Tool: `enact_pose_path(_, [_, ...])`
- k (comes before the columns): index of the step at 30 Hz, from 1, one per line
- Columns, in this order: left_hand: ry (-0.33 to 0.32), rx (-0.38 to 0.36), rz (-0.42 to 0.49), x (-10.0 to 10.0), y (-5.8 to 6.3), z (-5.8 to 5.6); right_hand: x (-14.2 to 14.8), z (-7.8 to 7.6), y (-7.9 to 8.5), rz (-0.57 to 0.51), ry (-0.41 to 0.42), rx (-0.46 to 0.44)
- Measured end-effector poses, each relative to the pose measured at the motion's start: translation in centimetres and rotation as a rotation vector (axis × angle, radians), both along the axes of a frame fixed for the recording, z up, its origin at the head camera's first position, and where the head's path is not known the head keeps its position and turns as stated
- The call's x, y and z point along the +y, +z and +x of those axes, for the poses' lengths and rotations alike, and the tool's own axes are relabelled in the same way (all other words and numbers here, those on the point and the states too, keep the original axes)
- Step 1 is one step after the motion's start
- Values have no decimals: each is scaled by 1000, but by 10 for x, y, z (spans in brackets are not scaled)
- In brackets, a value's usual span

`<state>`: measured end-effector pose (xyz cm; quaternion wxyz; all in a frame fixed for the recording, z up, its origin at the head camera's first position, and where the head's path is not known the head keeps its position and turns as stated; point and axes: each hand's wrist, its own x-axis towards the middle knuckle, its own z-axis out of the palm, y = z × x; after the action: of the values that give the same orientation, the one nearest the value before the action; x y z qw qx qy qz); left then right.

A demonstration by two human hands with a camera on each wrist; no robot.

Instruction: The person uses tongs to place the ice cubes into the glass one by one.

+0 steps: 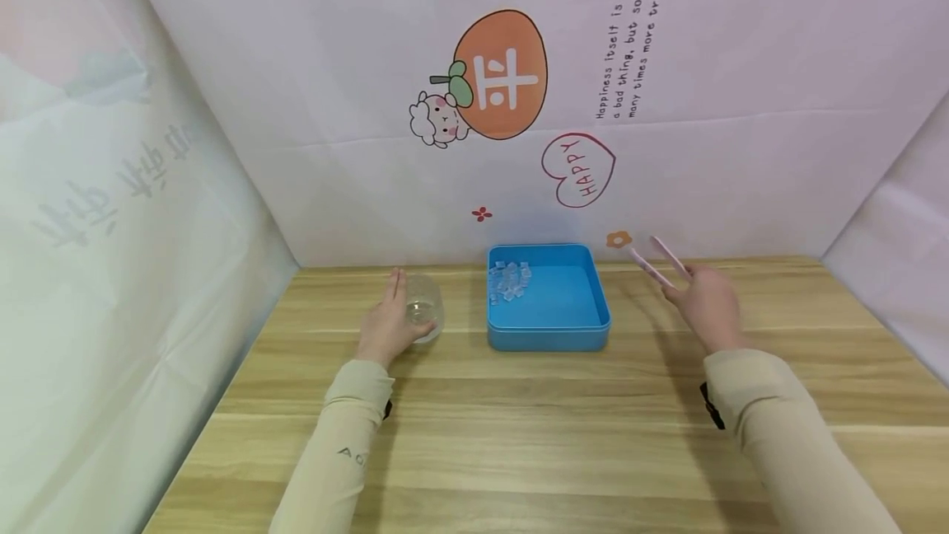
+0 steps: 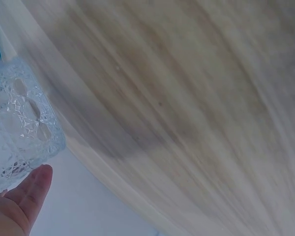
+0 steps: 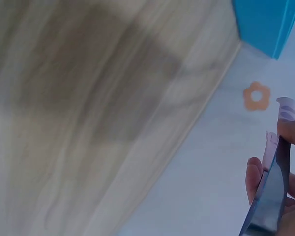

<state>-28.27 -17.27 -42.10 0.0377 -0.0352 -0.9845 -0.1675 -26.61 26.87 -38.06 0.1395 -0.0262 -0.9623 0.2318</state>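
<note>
Right fingers [image 3: 253,182] pinch the parted tongs [image 3: 268,204], left fingers [image 2: 35,189] grip the glass [image 2: 24,128]! I'd best steady that glass and nip the clear cubes [image 1: 510,280] gently.

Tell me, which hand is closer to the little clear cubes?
The left hand. It holds the cup just left of the box, and the cubes lie inside at the left. The right hand is farther, past the box's right side, holding tongs.
</note>
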Motion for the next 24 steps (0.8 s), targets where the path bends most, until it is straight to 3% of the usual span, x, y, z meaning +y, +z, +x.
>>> enact_pose_path(10, [19,8,-2,8,-2,-2,-31,-6,8,-60,40,39])
enact_pose_path(24, [33,-1,37,17,-3,-6,-66,-13,9,-21,110,45])
